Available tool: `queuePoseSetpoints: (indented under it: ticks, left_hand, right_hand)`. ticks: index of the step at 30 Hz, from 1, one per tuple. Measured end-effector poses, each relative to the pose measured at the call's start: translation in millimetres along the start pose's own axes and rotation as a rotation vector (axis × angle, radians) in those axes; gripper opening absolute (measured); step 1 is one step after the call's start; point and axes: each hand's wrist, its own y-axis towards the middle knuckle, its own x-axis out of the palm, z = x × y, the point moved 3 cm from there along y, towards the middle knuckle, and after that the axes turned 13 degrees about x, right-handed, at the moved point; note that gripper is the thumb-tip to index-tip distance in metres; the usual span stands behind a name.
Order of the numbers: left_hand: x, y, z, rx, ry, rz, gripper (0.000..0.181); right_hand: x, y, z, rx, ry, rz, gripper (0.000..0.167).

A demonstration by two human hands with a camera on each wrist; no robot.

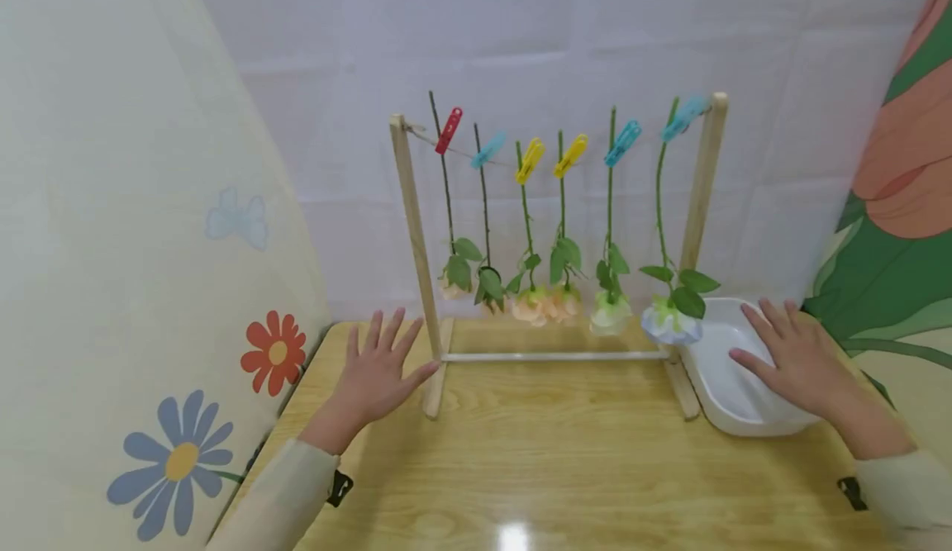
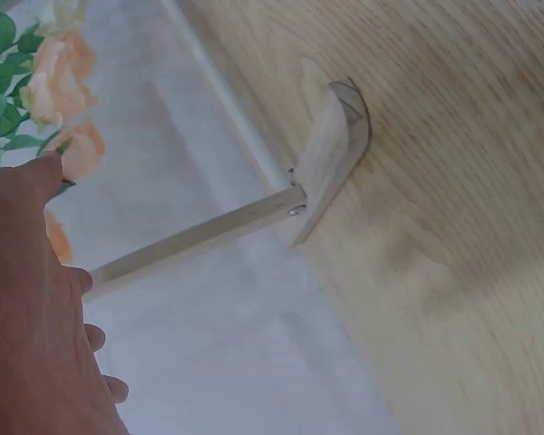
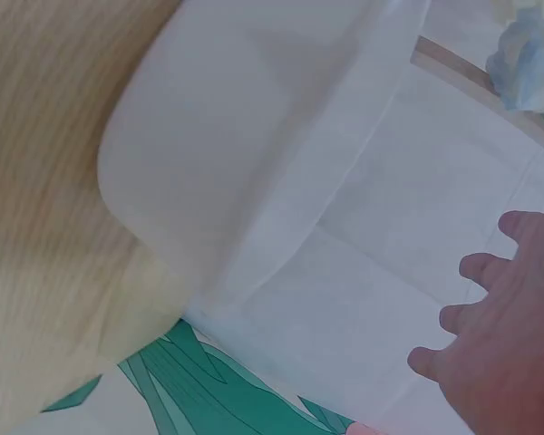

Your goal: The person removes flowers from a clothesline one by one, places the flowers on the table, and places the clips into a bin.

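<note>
Six flowers hang head-down on wooden rack, frame centre. Left hand lower left, right hand lower right near white basin; both spread-fingered, well apart.

1 head camera looks forward and down at the wooden rack; 2 wrist views, nearer, share its left foot (left) and the basin beside it (right).

Soft, diffuse light, with white glare on the table.
</note>
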Motion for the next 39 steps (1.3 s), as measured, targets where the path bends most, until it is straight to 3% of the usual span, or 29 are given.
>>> queuePoseSetpoints:
  ticks: [7, 14, 21, 24, 29, 39]
  left_hand:
    - [-12.6, 7.2, 14.1, 0.038, -0.051, 0.008, 0.081]
    - [-28.8, 14.3, 35.7, 0.072, -0.058, 0.043, 0.083]
    - [-45.8, 27.3, 57.5, 0.042, -0.156, 0.052, 0.085]
    - [-54.0, 32.4, 66.2, 0.033, -0.2, 0.064, 0.082]
    - [-62.2, 37.6, 76.0, 0.031, -0.286, 0.134, 0.076]
    - [-74.3, 55.7, 90.6, 0.113, -0.402, 0.305, 0.058]
  right_hand:
    - [-19.0, 8.7, -1.8, -0.007, 0.069, 0.002, 0.08]
    - [-38.6, 19.8, -13.4, -0.1, 0.132, 0.067, 0.066]
    - [-68.4, 32.3, -29.5, -0.07, 0.25, -0.033, 0.068]
    - [-81.4, 36.7, -35.1, -0.051, 0.259, -0.029, 0.068]
    - [-98.4, 41.9, -46.8, -0.037, 0.308, -0.013, 0.064]
    - [-128.1, 50.9, -61.7, 0.056, 0.471, 0.022, 0.06]
